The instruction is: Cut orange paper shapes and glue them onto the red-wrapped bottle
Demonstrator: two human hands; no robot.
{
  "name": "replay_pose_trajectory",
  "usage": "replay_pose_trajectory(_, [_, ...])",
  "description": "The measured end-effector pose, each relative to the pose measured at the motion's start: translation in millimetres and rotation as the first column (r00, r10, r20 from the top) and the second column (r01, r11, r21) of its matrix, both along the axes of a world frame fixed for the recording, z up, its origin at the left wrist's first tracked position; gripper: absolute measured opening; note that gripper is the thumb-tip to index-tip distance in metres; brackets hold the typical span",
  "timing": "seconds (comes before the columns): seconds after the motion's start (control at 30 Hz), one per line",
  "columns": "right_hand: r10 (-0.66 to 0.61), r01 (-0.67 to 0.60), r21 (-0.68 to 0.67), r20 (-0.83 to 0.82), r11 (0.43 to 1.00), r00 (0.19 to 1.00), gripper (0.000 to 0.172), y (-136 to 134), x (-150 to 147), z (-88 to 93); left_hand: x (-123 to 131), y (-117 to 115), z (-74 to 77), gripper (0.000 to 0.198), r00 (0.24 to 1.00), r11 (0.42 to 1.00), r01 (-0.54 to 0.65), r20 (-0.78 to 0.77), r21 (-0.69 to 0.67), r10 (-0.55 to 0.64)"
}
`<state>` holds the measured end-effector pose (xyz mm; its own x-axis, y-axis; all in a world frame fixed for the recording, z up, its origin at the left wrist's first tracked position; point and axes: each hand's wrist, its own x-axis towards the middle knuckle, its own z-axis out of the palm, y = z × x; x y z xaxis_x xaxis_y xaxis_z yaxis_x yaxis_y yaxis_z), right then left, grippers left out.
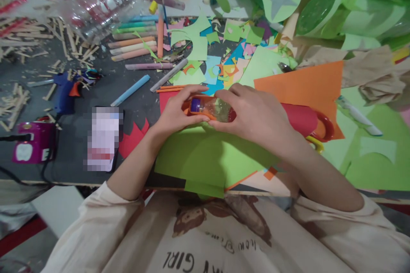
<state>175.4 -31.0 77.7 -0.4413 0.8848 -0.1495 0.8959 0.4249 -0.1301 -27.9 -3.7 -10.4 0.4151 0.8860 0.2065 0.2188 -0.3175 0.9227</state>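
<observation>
Both my hands hold a small clear glue bottle (215, 109) with a purple cap, lying sideways above a light green paper sheet (205, 158). My left hand (176, 111) curls its fingers round the capped end. My right hand (253, 113) wraps the bottle's body from the other side. A small orange piece sits under the bottle near my left fingers. A red paper sheet (297, 119) lies just behind my right hand, with scissors handles (323, 130) at its right end.
Orange paper (307, 85) and coloured paper scraps (224, 51) cover the dark table (73, 166). Paper sticks (134, 45), a blue glue gun (64, 91), wooden sticks (19, 38), a plastic bottle (102, 4), a magenta box (30, 143) and a green paper plant (336, 4) surround them.
</observation>
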Motion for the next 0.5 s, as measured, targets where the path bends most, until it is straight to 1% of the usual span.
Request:
replay_pose_trajectory(0.1, [-0.011,0.011,0.020,0.013,1.000,1.000,0.043,-0.1,-1.0,-0.2,0.7,-0.3,1.1,0.076,1.000,0.999,-0.012,0.026,-0.037,0.013])
replay_pose_trajectory(0.17, [-0.029,0.028,0.023,0.029,0.999,0.999,0.042,0.6,-1.9,0.7,1.2,-0.6,4.1,0.072,0.996,0.998,-0.055,0.067,-0.033,0.057])
replay_pose_trajectory(0.27, [-0.071,0.071,0.011,0.048,0.997,0.996,0.044,2.0,-2.6,3.8,2.6,-0.3,8.6,0.047,0.970,0.977,-0.213,0.121,0.015,0.209])
replay_pose_trajectory(0.33, [-0.101,0.101,0.010,0.054,0.995,0.993,0.047,2.8,-2.8,5.5,4.1,0.8,9.8,0.038,0.947,0.954,-0.299,0.120,0.005,0.297])
replay_pose_trajectory(0.4, [-0.116,0.115,0.022,0.050,0.993,0.992,0.049,3.1,-2.8,5.6,5.8,2.4,9.3,0.036,0.940,0.947,-0.319,0.112,-0.037,0.321])
replay_pose_trajectory(0.5, [-0.108,0.105,0.053,0.042,0.993,0.993,0.050,2.7,-2.6,2.4,7.7,4.5,8.1,0.040,0.945,0.951,-0.294,0.121,-0.094,0.304])
